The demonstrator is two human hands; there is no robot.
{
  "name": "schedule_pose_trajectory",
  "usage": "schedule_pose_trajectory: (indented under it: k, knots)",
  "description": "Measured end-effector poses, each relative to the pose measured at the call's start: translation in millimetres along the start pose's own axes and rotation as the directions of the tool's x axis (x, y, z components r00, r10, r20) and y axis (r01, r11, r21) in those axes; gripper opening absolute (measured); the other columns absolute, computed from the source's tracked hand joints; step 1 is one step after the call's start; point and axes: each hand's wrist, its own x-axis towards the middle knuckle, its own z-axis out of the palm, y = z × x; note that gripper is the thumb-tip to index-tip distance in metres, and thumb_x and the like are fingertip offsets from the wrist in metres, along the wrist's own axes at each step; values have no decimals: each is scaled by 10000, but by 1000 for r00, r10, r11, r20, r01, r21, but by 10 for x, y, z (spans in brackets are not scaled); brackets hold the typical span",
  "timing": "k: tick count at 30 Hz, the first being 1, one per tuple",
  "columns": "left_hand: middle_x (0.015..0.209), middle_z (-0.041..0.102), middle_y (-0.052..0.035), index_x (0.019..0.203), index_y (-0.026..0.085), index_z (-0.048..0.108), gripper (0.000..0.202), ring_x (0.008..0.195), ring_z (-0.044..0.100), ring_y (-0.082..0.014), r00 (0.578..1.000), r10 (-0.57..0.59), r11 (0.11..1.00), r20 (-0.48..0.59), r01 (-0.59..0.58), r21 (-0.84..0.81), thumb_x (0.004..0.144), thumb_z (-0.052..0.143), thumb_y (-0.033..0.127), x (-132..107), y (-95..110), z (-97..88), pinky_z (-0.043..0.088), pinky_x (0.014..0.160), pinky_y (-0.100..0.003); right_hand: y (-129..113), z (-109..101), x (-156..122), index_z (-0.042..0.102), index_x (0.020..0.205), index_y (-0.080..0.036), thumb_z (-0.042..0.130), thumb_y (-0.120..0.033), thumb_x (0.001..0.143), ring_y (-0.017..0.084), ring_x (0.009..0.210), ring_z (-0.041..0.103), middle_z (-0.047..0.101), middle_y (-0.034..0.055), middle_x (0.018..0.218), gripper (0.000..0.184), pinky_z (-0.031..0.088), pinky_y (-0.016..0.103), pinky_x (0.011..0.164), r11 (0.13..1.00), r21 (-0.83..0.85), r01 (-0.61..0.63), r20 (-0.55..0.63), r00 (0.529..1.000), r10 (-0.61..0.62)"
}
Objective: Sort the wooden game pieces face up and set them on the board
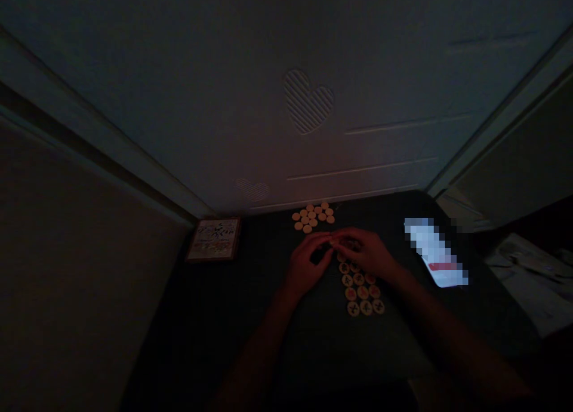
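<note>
The scene is very dark. My left hand (308, 261) and my right hand (364, 249) meet fingertip to fingertip over a dark table (250, 316). Their fingers are curled and pinched together around a small round disc, hard to make out. Under and below my right hand lie rows of round wooden discs with markings (362, 292), face up. A loose cluster of plain pale discs (313, 217) lies beyond my hands near the wall.
A small square box with printed lid (213, 239) lies at the table's far left. A blurred-out bright rectangle (436, 252) lies at the right. A pale wall with a heart pattern (308, 104) rises behind. Papers (528, 268) lie off the right edge.
</note>
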Motion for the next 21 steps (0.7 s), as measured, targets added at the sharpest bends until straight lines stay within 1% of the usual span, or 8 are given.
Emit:
schedule_pose_trajectory:
  k: [3, 5, 10, 12, 15, 18, 21]
  knots:
    - [1173, 715, -64, 1154, 270, 699, 237, 1051, 704, -209, 999, 33, 999, -4, -33, 16, 918, 687, 276, -8, -20, -4, 614, 913, -390, -27, 10, 1, 724, 1107, -281, 669, -393, 931, 192, 937, 740, 775, 23, 1077, 215, 614, 337, 821, 1000, 1, -6, 10, 1000, 6]
    - [1115, 728, -58, 1123, 268, 710, 203, 1009, 713, -204, 999, 37, 999, -18, -37, 33, 922, 687, 285, -13, -31, -9, 613, 908, -388, -29, 22, 0, 727, 1102, -291, 672, -402, 929, 188, 919, 743, 776, 20, 1074, 213, 619, 335, 805, 1000, 1, -11, 16, 1000, 11]
    - [1030, 743, -48, 1058, 257, 721, 153, 942, 724, -200, 998, -19, 999, -54, 22, 48, 924, 678, 318, -17, -13, -8, 619, 868, -372, 0, 51, -5, 725, 1117, -283, 661, -411, 938, 185, 932, 740, 772, 24, 1088, 230, 611, 326, 815, 1000, 4, 17, 16, 1000, -17]
    - [1002, 752, -41, 1058, 252, 713, 168, 887, 731, -191, 994, -66, 998, -83, 67, 11, 908, 698, 326, -17, 1, 11, 625, 835, -359, 6, 51, -8, 723, 1125, -282, 635, -400, 955, 187, 947, 736, 770, 27, 1095, 225, 606, 326, 819, 999, -12, 32, 14, 999, -32]
    - [975, 763, -33, 1081, 243, 692, 220, 850, 740, -188, 981, -157, 984, -111, 146, -100, 885, 726, 337, -21, 9, 55, 634, 802, -352, -1, 49, -12, 706, 1176, -280, 594, -368, 979, 186, 955, 733, 763, 36, 1119, 243, 603, 329, 824, 999, -34, 36, 20, 999, -35]
    - [964, 769, -38, 1061, 235, 690, 213, 858, 750, -194, 968, -232, 955, -92, 209, -209, 892, 715, 362, -24, 0, 94, 642, 796, -351, -7, 47, -16, 682, 1237, -282, 589, -338, 978, 190, 975, 725, 747, 48, 1171, 281, 595, 343, 853, 998, -49, 39, 21, 999, -38]
    - [964, 769, -43, 1037, 228, 699, 206, 867, 752, -197, 961, -266, 939, -74, 241, -244, 896, 705, 379, -23, -12, 106, 641, 811, -350, -1, 42, -19, 672, 1257, -292, 621, -315, 949, 184, 947, 716, 745, 41, 1145, 314, 587, 334, 845, 996, -64, 66, 46, 997, -63]
